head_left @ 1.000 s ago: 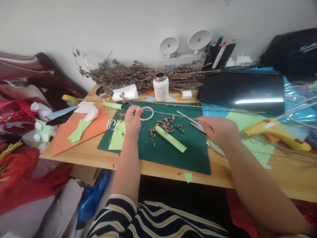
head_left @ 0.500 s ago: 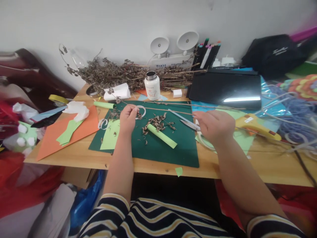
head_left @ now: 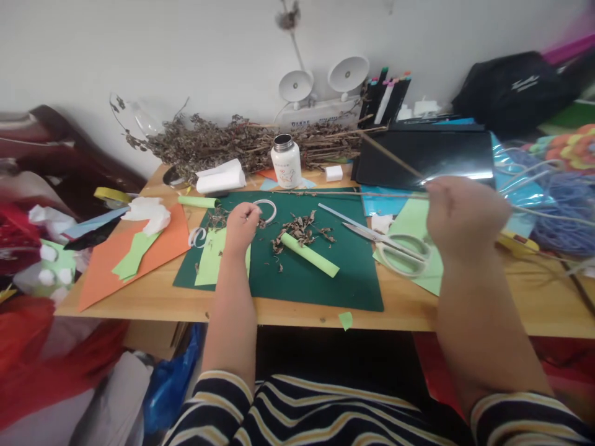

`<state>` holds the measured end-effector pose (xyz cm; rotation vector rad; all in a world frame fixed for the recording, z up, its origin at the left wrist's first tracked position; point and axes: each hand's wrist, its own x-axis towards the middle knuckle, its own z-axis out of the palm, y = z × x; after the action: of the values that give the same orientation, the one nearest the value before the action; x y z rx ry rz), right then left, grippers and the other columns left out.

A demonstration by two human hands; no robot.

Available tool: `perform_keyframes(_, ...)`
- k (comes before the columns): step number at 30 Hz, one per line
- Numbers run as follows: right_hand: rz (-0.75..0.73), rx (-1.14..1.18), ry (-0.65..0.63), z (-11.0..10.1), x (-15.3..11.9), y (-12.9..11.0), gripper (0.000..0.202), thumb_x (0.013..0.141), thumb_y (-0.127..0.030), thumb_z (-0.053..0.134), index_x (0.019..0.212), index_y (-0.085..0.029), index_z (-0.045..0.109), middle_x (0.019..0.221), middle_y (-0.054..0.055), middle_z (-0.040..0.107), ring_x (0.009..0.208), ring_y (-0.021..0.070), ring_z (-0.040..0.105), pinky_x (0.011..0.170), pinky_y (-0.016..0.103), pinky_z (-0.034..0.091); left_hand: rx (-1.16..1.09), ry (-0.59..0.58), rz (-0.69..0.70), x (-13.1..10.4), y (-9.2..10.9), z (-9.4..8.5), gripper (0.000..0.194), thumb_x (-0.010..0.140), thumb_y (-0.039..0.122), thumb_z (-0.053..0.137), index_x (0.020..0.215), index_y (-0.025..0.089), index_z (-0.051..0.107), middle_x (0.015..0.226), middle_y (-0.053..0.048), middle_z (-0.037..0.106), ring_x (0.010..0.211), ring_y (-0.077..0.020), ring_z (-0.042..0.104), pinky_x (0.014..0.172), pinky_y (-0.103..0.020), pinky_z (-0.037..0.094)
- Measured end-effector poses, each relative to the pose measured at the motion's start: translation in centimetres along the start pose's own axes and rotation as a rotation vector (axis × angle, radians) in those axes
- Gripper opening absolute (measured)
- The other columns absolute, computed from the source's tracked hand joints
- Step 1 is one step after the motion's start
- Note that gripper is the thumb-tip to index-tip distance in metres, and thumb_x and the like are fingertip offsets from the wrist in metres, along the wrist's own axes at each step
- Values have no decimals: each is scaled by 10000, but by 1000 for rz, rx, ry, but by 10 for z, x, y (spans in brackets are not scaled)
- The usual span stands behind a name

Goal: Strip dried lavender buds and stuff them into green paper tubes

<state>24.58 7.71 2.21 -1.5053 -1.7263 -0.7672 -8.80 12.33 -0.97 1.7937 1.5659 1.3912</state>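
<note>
Pinching right hand (head_left: 465,210): closed on a thin dry stem (head_left: 395,153), raised near the desk's (head_left: 400,310) right side, probably to swing the length clear of the clutter.
Stem: slanting up and leftward from the fingers, blurred by motion.
Left hand (head_left: 242,226): fingertips drawn together above the mat's left part; cannot tell whether anything sits between them.
Mat (head_left: 325,291): lying under loose leaves (head_left: 304,226) and a green paper roll (head_left: 310,255), likely shielding the wood and catching crumbs.
Scissors (head_left: 367,233): resting blades leftward, partly over the mat, handles toward the right arm, presumably for easy pickup.
Plant bundle (head_left: 209,142): heaped along the wall, apparently to spare working room.
Bottle (head_left: 287,167): upright, uncapped, bearing an orange drawing; small print illegible.
Twin-lamp unit (head_left: 325,114): showing blue lettering, too blurred to read.
Black bag (head_left: 506,93): carrying white script, unreadable.
</note>
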Motion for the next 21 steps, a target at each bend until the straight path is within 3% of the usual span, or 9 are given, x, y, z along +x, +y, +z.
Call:
perform_keyframes(3,-21,2,17,-5,-1,1,396,895,-333,339,798,-153,679,657,107,679,583,179,581,526,295,363,-9,15,0,1,-5,4,114,717,242,544,644,186,612,657,-3,591,686,-150,533,702,-279,402)
perform_keyframes(8,-204,133,-82,2,-3,-13,318,871,-326,405,763,-210,681,658,54,690,596,159,578,564,289,382,-1,-286,126,-6,7,20,143,707,224,579,800,222,688,889,-42,663,897,-188,576,868,-343,405)
perform_keyframes(12,-268,237,-207,7,-3,-18,325,870,-336,408,754,-217,687,659,37,684,610,153,573,576,289,371,-254,-372,30,-11,16,13,467,684,360,648,1139,276,579,1067,-51,624,986,-191,558,865,-328,414)
perform_keyframes(14,-328,238,-253,6,-4,-20,335,874,-337,405,732,-227,687,603,26,662,592,149,564,569,283,358,-456,-332,52,-12,19,10,487,696,452,628,1142,262,580,931,-44,643,878,-167,578,802,-302,433)
perform_keyframes(17,-421,218,-260,3,-6,-26,342,879,-321,401,712,-224,683,568,8,646,546,137,546,550,270,338,-692,-112,96,-11,22,9,304,739,472,587,868,217,689,634,-7,594,647,-113,548,697,-267,440)
perform_keyframes(21,-496,207,-245,-4,-7,-39,345,880,-301,400,684,-216,671,545,-4,634,485,125,510,503,266,281,-905,53,34,-9,27,12,229,683,421,672,753,202,669,589,12,590,594,-91,553,615,-226,437)
